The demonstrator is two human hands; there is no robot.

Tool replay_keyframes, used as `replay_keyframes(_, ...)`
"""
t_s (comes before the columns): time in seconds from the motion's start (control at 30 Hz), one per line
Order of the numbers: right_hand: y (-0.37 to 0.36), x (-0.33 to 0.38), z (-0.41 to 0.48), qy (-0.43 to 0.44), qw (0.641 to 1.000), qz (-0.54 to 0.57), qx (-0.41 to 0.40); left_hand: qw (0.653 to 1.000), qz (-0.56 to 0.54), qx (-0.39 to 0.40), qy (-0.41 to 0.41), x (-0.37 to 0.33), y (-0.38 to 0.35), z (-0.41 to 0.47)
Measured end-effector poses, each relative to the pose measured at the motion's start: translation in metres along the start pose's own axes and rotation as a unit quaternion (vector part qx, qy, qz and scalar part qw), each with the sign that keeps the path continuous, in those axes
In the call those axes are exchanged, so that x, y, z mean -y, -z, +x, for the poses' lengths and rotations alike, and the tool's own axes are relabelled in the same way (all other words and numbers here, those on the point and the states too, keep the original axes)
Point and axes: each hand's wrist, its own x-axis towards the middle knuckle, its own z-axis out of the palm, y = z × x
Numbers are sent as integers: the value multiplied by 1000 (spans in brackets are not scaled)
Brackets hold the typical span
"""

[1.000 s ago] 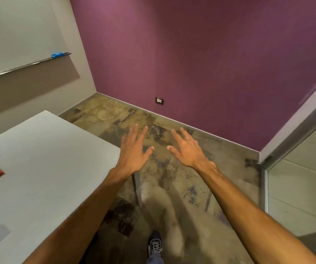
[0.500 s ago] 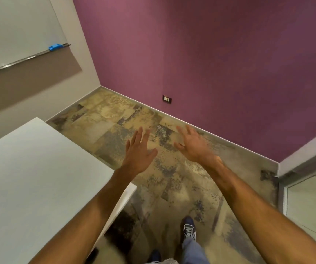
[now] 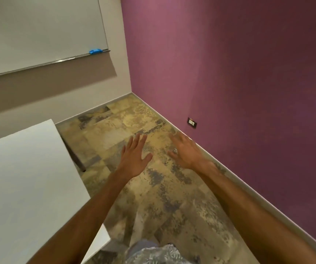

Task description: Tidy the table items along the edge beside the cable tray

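The white table point(image 3: 25, 178) fills the lower left, and only its bare top and right edge show. No table items and no cable tray are in view. My left hand point(image 3: 134, 159) is stretched out flat over the floor, just right of the table's edge, fingers apart and holding nothing. My right hand point(image 3: 187, 151) reaches forward beside it, near the foot of the purple wall, also spread and holding nothing.
A purple wall point(image 3: 239, 73) with a wall socket point(image 3: 192, 122) runs along the right. A whiteboard point(image 3: 38, 31) with a blue eraser point(image 3: 95, 51) on its ledge hangs at the upper left. Mottled floor point(image 3: 153, 197) lies between table and wall; a table leg point(image 3: 77, 159) shows.
The view has swung right and up: the table has slid further left, the whiteboard and corner have come closer. Both hands stay spread in front, holding nothing.
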Motion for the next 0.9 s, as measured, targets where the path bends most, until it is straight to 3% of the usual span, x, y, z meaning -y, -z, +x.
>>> replay_keyframes(0.4, 2, -15, 195, 89, 993, 63, 50, 992, 8, -43, 120, 48, 23, 131)
replay_keyframes(0.9, -2, 87, 497, 234, 969, 16, 75, 968, -2, -109, 228, 205, 113, 314)
